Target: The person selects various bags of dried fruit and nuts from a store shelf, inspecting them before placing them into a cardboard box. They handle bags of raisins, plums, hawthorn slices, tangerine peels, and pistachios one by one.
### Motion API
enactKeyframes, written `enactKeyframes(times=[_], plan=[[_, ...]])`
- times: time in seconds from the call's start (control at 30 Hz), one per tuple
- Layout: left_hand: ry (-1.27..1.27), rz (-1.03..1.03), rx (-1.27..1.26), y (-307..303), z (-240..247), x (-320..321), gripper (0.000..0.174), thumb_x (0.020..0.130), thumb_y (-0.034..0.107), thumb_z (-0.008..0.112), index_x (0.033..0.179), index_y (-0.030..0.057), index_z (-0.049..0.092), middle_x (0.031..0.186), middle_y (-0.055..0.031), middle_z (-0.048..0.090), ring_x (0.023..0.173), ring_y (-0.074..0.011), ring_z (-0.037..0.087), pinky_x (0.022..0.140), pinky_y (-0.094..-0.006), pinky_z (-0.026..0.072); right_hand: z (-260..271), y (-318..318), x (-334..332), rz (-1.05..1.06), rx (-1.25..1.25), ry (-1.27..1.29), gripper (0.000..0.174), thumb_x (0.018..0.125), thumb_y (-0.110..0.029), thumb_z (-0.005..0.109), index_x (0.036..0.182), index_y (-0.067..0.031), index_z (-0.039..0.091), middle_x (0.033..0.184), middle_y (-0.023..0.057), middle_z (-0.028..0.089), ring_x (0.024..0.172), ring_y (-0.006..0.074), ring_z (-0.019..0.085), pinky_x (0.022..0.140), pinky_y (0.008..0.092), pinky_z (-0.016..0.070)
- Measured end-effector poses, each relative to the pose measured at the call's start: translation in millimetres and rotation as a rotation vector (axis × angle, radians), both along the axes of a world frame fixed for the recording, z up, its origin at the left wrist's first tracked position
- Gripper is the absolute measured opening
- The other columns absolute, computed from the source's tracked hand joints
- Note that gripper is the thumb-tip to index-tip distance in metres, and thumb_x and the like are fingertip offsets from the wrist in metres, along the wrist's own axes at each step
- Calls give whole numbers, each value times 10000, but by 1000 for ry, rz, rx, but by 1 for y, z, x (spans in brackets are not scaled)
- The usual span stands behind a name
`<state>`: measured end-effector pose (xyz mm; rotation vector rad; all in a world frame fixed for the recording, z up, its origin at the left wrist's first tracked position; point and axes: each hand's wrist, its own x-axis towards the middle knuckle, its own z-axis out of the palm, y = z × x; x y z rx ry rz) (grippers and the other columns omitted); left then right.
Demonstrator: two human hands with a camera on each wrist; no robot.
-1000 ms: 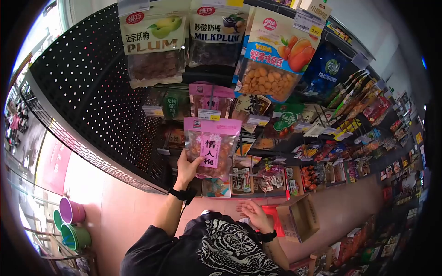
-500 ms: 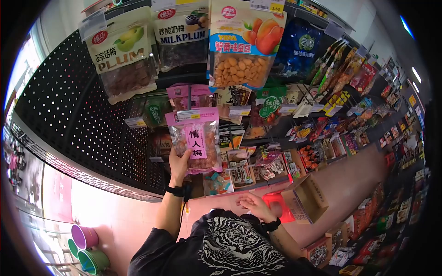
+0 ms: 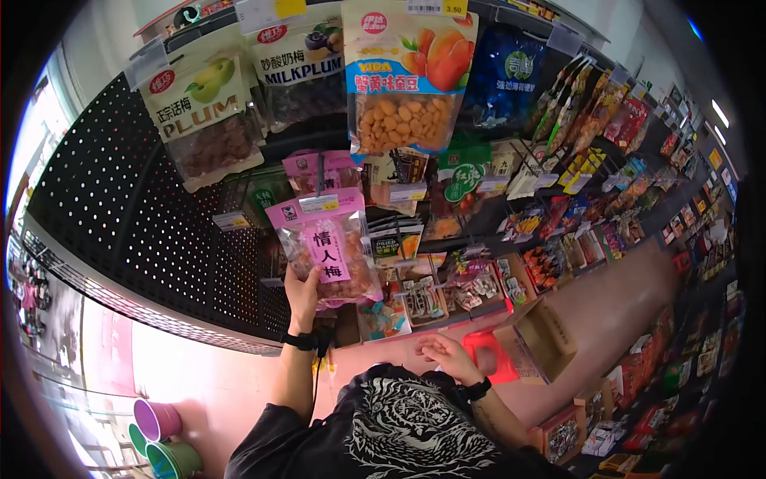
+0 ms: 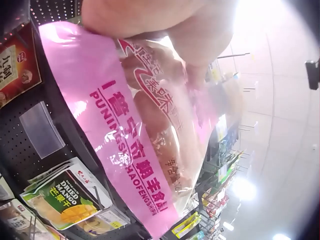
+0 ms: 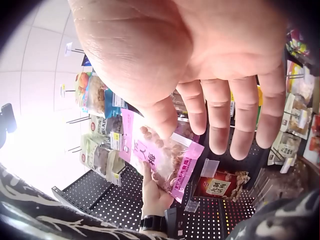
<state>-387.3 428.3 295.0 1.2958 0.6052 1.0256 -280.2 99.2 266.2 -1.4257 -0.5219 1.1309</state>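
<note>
Holding pink bag [image 3: 325,249] in left hand [image 3: 302,302], with thumb on the front near the lower left edge and fingers round to the back. Seen through clear film in left wrist view: fingers pressed close to the back. Narrow pinch there, with film creased. Leaning slightly, label outward, just before the rack. Overlapped at the top by price tag [image 3: 321,203]; cannot tell if hooked or free. Directly behind and above the pink bag, hung on a hook: second pink bag [image 3: 302,171]. Above it, in a row: PLUM bag [image 3: 203,120] up left, MILKPLUM bag [image 3: 302,73] overhead, fruit-print bag [image 3: 408,88] up right. To its right: mango bag [image 3: 396,241], then green bag [image 3: 464,177] higher. To its left: perforated panel [image 3: 163,199]. Below and right of it, well apart: right hand [image 3: 448,357], empty, wide in right wrist view, with fingers loosely extended. Farther right and low: cardboard box [image 3: 545,343]. Far down left: buckets [image 3: 169,437].
</note>
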Motion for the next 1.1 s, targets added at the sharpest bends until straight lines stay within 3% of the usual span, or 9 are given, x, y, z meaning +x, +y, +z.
enactKeyframes(times=[0.1,0.57,0.67,0.73,1.03,1.1], plan=[[108,-32,73,4,2,-1,306,822,33,661,1089,-12,518,990,-71,633,882,-124,589,786,-264,469,-3,3,-2,-1,-3,-16,240,932,-113,539,1156,-27,547,1074,58,632,1002,137,596,827,275,477],[63,-64,57,-6,9,6,313,831,71,672,1092,-18,524,988,-71,633,860,-118,588,756,-261,474,-5,5,-6,-21,7,-5,237,933,-98,528,1152,-9,547,1075,72,635,993,149,607,824,278,486],[-46,-66,-75,-7,10,3,303,836,69,668,1090,-14,526,978,-64,630,848,-113,586,740,-255,477,-5,4,-5,-28,13,-7,235,937,-95,521,1153,-4,543,1076,75,634,996,158,610,823,282,489],[44,-75,23,-2,6,1,305,840,64,662,1099,-12,520,980,-59,625,839,-110,587,724,-251,481,-7,3,-4,-15,3,-9,234,939,-94,518,1153,-2,540,1077,75,634,997,162,612,823,284,490],[-50,-40,-48,3,0,3,308,838,79,665,1092,-20,521,994,-68,624,877,-119,582,796,-272,466,-13,7,-6,25,-15,-11,240,947,-93,504,1169,-3,522,1087,81,628,999,170,614,828,286,492],[61,-72,-30,4,-6,2,317,830,77,669,1093,-24,525,1003,-75,627,888,-123,585,803,-275,465,-10,9,-5,34,-6,-9,242,948,-95,503,1172,-3,519,1086,83,628,996,170,614,828,285,492]])
